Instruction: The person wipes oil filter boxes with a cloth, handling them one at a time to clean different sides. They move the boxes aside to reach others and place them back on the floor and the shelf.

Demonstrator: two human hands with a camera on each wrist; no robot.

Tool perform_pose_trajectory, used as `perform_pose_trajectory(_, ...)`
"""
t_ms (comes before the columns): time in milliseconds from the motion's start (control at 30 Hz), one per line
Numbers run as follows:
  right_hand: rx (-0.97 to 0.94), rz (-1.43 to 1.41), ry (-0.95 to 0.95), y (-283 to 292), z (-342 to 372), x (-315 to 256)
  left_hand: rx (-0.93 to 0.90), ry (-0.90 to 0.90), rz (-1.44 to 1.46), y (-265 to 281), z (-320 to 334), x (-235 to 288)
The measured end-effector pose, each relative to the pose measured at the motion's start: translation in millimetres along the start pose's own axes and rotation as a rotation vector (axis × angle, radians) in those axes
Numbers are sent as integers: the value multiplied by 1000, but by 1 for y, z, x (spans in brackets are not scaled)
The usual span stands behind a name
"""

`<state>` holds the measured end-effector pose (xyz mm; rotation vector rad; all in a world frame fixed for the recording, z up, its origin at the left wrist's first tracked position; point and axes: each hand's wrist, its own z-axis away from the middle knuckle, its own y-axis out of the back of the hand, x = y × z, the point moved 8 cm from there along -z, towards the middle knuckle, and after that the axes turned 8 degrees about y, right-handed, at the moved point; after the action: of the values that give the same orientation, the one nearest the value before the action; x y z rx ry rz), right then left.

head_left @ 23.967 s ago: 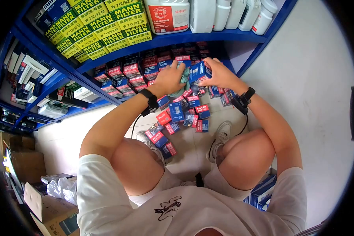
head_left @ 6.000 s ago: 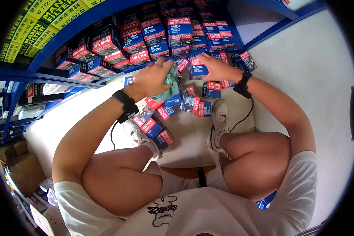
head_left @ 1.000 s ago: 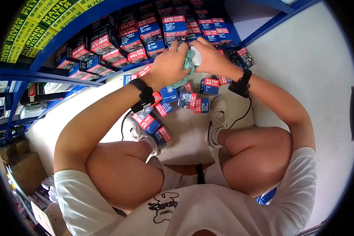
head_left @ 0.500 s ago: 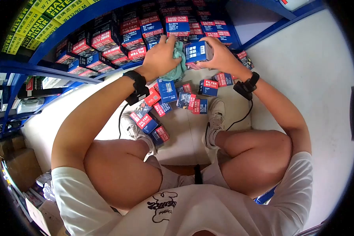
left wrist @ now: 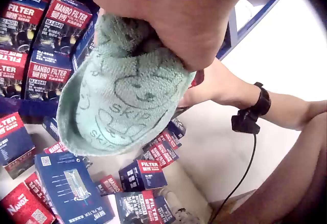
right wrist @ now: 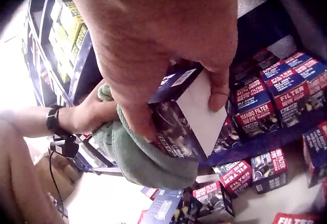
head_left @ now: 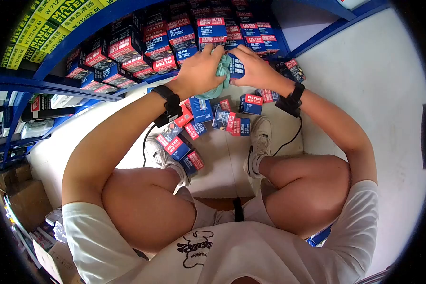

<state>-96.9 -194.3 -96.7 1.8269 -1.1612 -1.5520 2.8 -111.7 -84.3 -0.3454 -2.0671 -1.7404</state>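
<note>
My left hand [head_left: 201,71] grips a bunched green cloth [head_left: 217,90], pressed against a blue and red filter box [head_left: 236,67]. From the other side my right hand [head_left: 258,73] pinches that box between thumb and fingers. In the right wrist view the box [right wrist: 176,127] shows a white end face and a dark printed side, with the cloth [right wrist: 148,155] against its left side. The left wrist view shows printed drawings on the hanging cloth [left wrist: 122,101]; it and the left hand [left wrist: 168,9] hide most of the box.
Stacked filter boxes [head_left: 128,49] fill the low blue shelf, with yellow-green boxes [head_left: 57,23] above left. Several loose boxes [head_left: 175,144] lie on the tiled floor [head_left: 222,165] between the shelf and the shoes [head_left: 260,146]. A white wall [head_left: 359,94] stands at the right.
Half a second ago the box was tilted with a large blue face visible; it has since turned and moved left against the cloth. The hands have come closer together.
</note>
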Motion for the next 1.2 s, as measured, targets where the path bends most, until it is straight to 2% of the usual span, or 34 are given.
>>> perform_pose_trajectory(100, -57, -6, -11, 2, -2, -8, 16, 58, -29, -2, 1, -5)
perform_pose_trajectory(200, -28, -78, 96, 2, 1, -27, 10, 112, -50, -3, 2, -16)
perform_pose_trajectory(333, -73, -98, 30, 0, 4, -24, -21, 128, -93, -6, 0, -24)
perform_pose_trajectory(400, -110, -43, -98, -1, 10, -8, -22, 119, -74, -6, -1, -23)
perform_pose_trajectory(433, -114, -40, -96, -2, 11, -6, -18, 121, -71, -5, -1, -23)
perform_pose_trajectory(500, -92, 21, -298, 1, 18, 14, -33, 193, -29, -4, 1, -27)
perform_pose_trajectory(600, 4, 38, -413, 5, 23, 27, -129, 237, -48, -10, 7, -27)
perform_pose_trajectory(667, 73, 12, -495, 7, 27, 36, -119, 224, -34, -17, 11, -27)
perform_pose_trajectory(733, 61, -40, -501, -2, 24, 37, -107, 209, -18, -20, 11, -26)
perform_pose_trajectory(800, 50, -93, -506, -8, 24, 41, -95, 280, 48, -21, 11, -33)
perform_pose_trajectory(867, 9, -318, -385, -16, 21, 38, -89, 272, 21, -18, 9, -40)
perform_pose_trajectory(900, 10, -320, -384, -14, 21, 41, -80, 265, -7, -16, 9, -42)
perform_pose_trajectory(1000, -28, -238, -176, -8, 14, 26, -49, 202, 3, -11, 8, -40)
perform_pose_trajectory(1033, -26, -237, -179, -9, 13, 21, -51, 200, 4, -11, 8, -37)
perform_pose_trajectory(1100, -66, -132, -24, -15, 8, -3, -109, 103, -30, -15, 10, -26)
perform_pose_trajectory(1133, -189, -127, -170, -22, 8, -2, -111, 101, -30, -15, 11, -23)
perform_pose_trajectory(1200, -149, -88, -143, -25, 9, 1, -109, 45, -43, -17, 13, -13)
